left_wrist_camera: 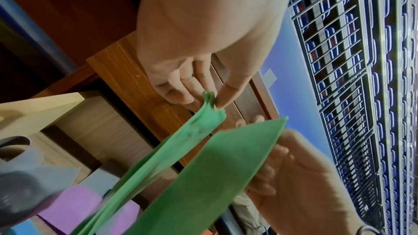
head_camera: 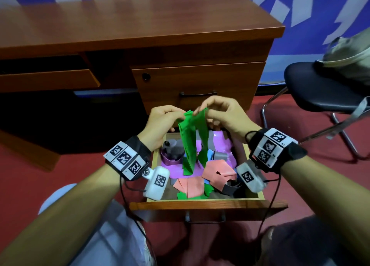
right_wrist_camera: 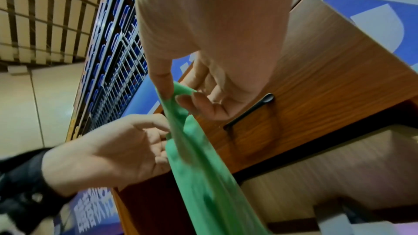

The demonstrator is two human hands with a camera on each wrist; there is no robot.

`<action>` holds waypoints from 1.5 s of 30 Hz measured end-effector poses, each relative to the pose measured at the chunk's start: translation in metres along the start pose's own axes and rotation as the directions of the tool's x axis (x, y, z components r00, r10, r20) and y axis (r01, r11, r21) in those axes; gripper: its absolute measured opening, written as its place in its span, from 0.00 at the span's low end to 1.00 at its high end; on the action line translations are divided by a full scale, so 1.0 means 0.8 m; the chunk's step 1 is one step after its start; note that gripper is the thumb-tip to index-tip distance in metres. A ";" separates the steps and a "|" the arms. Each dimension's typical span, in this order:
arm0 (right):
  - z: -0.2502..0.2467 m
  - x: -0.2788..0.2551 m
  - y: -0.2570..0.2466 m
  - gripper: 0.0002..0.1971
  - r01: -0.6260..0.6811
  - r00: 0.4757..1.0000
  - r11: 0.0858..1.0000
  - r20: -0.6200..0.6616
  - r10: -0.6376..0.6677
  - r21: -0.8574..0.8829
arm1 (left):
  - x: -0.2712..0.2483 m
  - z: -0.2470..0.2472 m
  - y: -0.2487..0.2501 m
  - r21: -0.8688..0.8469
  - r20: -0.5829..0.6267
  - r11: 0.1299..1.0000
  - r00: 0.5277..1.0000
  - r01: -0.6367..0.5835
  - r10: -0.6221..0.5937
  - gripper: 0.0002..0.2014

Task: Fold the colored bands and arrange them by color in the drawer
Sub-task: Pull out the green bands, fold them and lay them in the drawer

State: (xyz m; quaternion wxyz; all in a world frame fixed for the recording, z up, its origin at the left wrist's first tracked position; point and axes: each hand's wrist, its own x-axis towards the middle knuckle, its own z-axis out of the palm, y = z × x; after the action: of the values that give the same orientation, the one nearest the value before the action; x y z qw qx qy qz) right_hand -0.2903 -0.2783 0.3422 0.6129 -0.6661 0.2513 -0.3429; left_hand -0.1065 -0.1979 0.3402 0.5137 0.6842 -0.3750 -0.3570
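The left hand (head_camera: pixel 163 118) and right hand (head_camera: pixel 224 113) each pinch a top end of the green band (head_camera: pixel 192 141), which hangs above the open drawer (head_camera: pixel 200 203); folding looks underway, and next the ends need matching. Loose pink bands (head_camera: pixel 218 173) lie in the drawer, below the wooden worktop (head_camera: pixel 120 21); right of the drawer, a black chair (head_camera: pixel 320 89) on red floor.

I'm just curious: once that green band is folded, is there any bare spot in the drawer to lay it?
Hardly. The drawer is crowded: pink bands front and right, purple bands left, grey ones between. Bare floor shows only beside the front right corner. The desk top is bare.
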 end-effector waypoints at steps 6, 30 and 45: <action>-0.005 -0.015 0.028 0.10 -0.092 0.990 0.986 0.090 0.105 -0.136 | -0.005 0.002 -0.008 0.051 0.151 0.996 0.985 0.078 -0.084 0.05; 0.000 -0.016 0.022 0.37 -0.136 0.952 0.916 0.205 0.226 -0.379 | -0.006 -0.014 -0.022 0.195 0.389 0.973 0.901 0.123 -0.192 0.07; 0.004 -0.016 0.027 0.18 -0.217 0.947 0.908 0.149 0.285 -0.357 | -0.015 -0.007 -0.016 0.219 0.395 0.976 0.915 -0.002 -0.087 0.04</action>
State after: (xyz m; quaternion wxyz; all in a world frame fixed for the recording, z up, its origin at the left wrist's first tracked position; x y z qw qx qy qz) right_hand -0.2940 -0.2691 0.3193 0.5512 -0.7534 0.3279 -0.1450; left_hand -0.1058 -0.1824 0.3304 0.3408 0.6557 -0.4939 -0.4582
